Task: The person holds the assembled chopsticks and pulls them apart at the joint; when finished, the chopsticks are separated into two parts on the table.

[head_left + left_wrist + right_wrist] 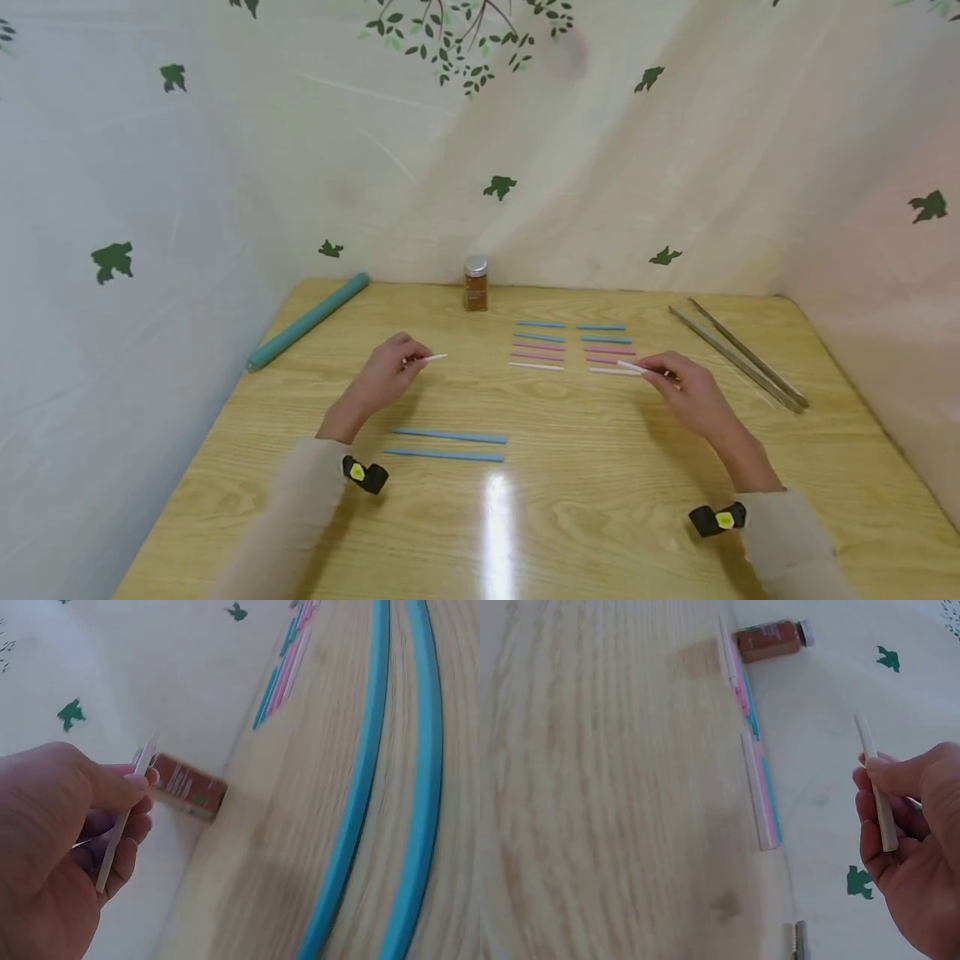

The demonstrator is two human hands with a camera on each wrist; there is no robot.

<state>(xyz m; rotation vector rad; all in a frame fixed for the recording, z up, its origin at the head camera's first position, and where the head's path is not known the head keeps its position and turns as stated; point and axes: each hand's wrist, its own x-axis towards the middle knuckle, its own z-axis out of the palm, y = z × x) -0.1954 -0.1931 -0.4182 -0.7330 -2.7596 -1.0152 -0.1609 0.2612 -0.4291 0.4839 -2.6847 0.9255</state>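
Note:
My left hand (382, 375) is above the table, left of the rows of sticks. Between its thumb and fingers it pinches a short, tapered white stick (124, 825). Over at the right column, my right hand (686, 392) pinches another short white stick (883, 810). In the head view that stick's tip overlaps a white stick (611, 372) lying at the column's near end. Both columns run from blue sticks at the back through pink sticks (537, 357) to white at the front. Two longer blue sticks (448, 456) lie side by side near my left wrist.
A small jar (476, 287) with a silver lid and reddish-brown contents stands at the table's back edge. A green rod (307, 323) lies slanted at the left. Two long grey-brown strips (735, 358) lie slanted at the right. Patterned cloth surrounds the back and sides of the table.

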